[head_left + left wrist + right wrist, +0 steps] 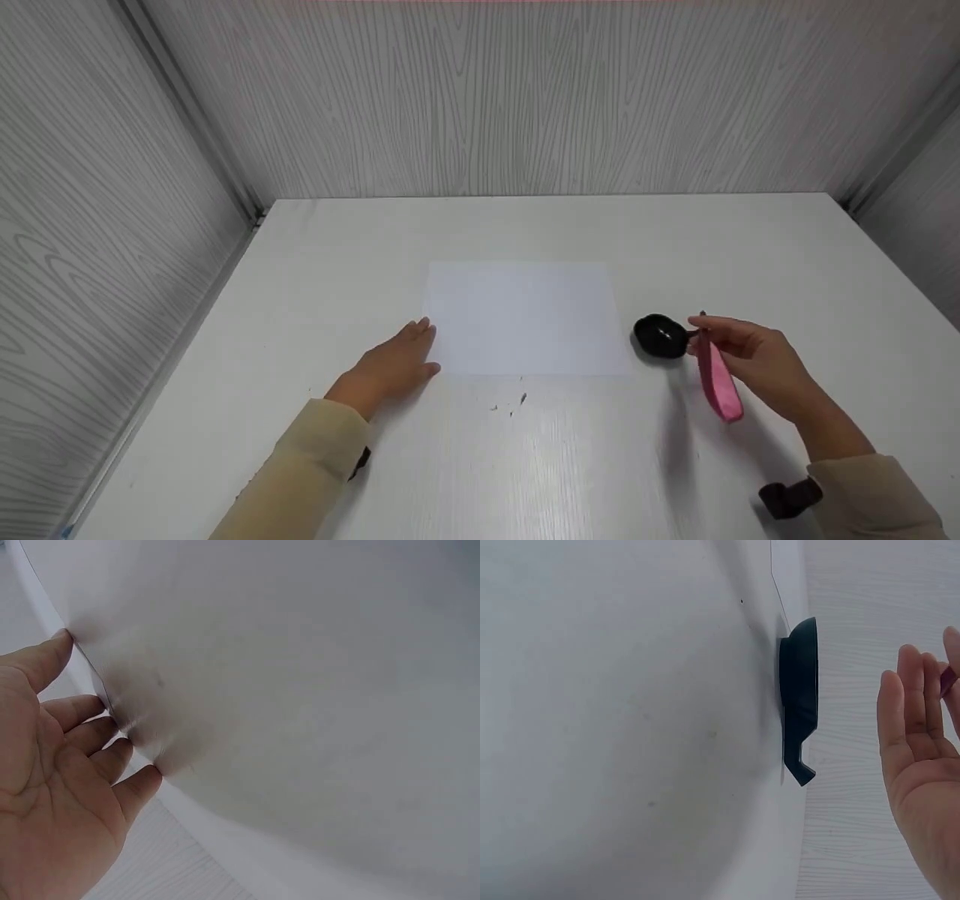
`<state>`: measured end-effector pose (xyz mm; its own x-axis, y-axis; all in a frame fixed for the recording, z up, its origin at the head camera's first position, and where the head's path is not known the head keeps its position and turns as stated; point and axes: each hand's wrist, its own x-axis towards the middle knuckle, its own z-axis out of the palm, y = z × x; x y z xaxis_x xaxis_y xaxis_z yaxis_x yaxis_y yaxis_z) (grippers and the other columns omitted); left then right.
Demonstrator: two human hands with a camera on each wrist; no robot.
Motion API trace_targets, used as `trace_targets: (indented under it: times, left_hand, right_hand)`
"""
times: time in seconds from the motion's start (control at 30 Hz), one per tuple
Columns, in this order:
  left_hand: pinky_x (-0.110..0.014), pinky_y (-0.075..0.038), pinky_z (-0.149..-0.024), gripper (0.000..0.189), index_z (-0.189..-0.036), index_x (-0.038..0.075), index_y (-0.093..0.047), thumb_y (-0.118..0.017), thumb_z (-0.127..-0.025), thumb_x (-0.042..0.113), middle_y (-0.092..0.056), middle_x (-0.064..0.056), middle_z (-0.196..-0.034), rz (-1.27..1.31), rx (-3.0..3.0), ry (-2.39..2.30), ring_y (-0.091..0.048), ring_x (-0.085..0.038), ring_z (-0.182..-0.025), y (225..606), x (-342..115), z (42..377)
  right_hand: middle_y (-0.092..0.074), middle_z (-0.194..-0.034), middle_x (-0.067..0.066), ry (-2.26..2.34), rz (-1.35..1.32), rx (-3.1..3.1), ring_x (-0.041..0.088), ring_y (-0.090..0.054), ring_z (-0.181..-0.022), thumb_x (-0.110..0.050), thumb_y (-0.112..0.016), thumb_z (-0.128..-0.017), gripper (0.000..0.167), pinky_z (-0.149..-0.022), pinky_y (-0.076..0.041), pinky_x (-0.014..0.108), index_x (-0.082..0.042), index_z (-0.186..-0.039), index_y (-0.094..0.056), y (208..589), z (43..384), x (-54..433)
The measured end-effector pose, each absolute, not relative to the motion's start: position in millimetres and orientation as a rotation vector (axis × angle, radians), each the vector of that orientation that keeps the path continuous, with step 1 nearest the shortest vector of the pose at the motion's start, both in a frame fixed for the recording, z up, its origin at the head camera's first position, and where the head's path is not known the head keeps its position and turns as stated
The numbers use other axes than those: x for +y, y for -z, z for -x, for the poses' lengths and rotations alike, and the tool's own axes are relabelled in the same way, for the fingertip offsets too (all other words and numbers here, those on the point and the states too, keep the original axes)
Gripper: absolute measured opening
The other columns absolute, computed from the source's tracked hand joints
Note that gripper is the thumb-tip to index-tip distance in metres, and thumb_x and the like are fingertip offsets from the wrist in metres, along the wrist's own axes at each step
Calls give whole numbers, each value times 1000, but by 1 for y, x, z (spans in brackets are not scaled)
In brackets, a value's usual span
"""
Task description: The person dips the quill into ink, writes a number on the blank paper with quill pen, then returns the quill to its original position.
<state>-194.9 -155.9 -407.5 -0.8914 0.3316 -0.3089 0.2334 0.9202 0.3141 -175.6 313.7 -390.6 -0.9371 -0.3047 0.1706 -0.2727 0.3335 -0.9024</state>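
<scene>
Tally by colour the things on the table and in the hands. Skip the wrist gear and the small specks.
White: 1 (paper sheet)
Black: 1 (bowl-shaped thing)
Pink: 1 (long object in the right hand)
Total: 3

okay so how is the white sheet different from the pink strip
The white sheet is broad; the pink strip is narrow. The sheet lies flat on the table, while the strip slants, held by the right hand. Both are touched: the left hand is at the sheet's edge.
</scene>
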Motion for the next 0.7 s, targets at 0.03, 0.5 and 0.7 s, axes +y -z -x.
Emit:
trace_targets:
  times: [0.03, 0.5, 0.7]
  left_hand:
    - [-45, -11, -114, 67, -152, 2, -16, -46, -101, 34, -7, -10, -158, -417, 2717, -383, -4, -26, -144, 408, -156, 194]
    - [-45, -15, -114, 66, -151, 3, -19, -48, -101, 33, -11, -10, -158, -393, 2742, -376, -7, -27, -144, 411, -150, 182]
    - [-45, -17, -113, 66, -151, 0, -20, -49, -100, 32, -12, -12, -158, -400, 2746, -360, -8, -28, -144, 411, -150, 179]
  right_hand:
    - [-68, -101, 15, 1726, 556, 2535, 17, -66, -94, -4, -63, -92, 39, -78, -54, 26, 0, -130, -56, 391, 176, 313]
    - [-69, -102, 17, 1837, 490, 2566, 17, -68, -92, -13, -52, -100, 32, -76, -55, 33, 7, -124, -58, 393, 183, 303]
    - [-71, -99, 15, 1815, 313, 2641, 10, -68, -89, -25, -55, -98, 37, -73, -55, 29, 1, -123, -62, 394, 188, 303]
